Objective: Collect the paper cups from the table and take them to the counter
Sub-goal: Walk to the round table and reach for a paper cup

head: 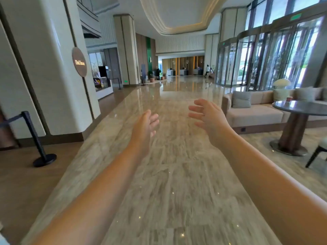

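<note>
On the far left a black rope-barrier post [38, 140] stands on the wood strip of floor beside a broad white pillar [53, 68] that carries a round sign. Past the pillar, a lit display counter [104, 85] sits against the left wall; this may be the counter the task means, though it is too far and blurred to be sure.

Down the middle runs a wide band of polished marble floor [177, 174] with nothing standing on it, so there is plenty of room to walk. The left hand [146, 125] is held out over it, fingers loosely spread and holding nothing. The right hand [208, 114] is raised beside it, fingers spread and slightly curled, also holding nothing.

To the right, a beige sofa [254, 112] lines the edge of the walkway, and in front of it stands a round dark table [300, 107] on a thick pedestal. A small red paper cup [289, 98] stands on the tabletop near its back rim, well apart from both hands. Part of a chair [318, 151] shows at the right edge.

The task looks to be at its start: the approach to the table. The next move calls for turning right, stepping between sofa corner and chair, and reaching across the tabletop for the cup.
</note>
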`<state>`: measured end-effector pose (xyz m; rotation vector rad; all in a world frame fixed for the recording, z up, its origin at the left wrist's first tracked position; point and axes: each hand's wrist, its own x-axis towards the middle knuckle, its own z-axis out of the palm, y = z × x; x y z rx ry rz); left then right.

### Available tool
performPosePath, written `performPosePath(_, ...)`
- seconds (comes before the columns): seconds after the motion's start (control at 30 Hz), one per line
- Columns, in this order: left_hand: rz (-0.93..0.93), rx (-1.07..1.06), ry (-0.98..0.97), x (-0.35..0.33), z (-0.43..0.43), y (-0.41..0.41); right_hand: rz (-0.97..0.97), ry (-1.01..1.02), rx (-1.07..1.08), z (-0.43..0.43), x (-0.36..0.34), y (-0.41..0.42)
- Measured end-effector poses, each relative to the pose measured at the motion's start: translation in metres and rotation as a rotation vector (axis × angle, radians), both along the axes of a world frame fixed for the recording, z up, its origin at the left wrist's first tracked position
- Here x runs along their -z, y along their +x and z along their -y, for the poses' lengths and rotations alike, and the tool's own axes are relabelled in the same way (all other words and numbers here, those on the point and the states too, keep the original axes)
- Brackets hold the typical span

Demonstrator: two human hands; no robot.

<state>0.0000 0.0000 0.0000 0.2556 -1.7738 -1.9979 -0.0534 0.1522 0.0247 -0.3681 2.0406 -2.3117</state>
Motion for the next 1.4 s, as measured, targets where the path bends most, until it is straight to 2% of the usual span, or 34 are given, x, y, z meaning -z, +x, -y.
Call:
performPosePath(0.43, 0.116, 0.535, 0.009, 0.062, -0.188, -0.072, 0.069, -0.027, 0.497, -0.173, 0.063, 0.028)
performPosePath(0.7, 0.171, 0.704, -0.032, 0.112, -0.305, -0.107, 0.171, -0.034, 0.729, -0.281, 0.109, 0.016)
performPosePath(1.1, 0.207, 0.708, -0.013, 0.142, -0.401, -0.217, 0.195, -0.036, 0.771, -0.379, 0.143, -0.088)
performPosePath(1.4, 0.202, 0.771, -0.064, 0.159, -0.431, -0.359, 0.234, -0.070, 0.804, -0.407, 0.159, -0.230)
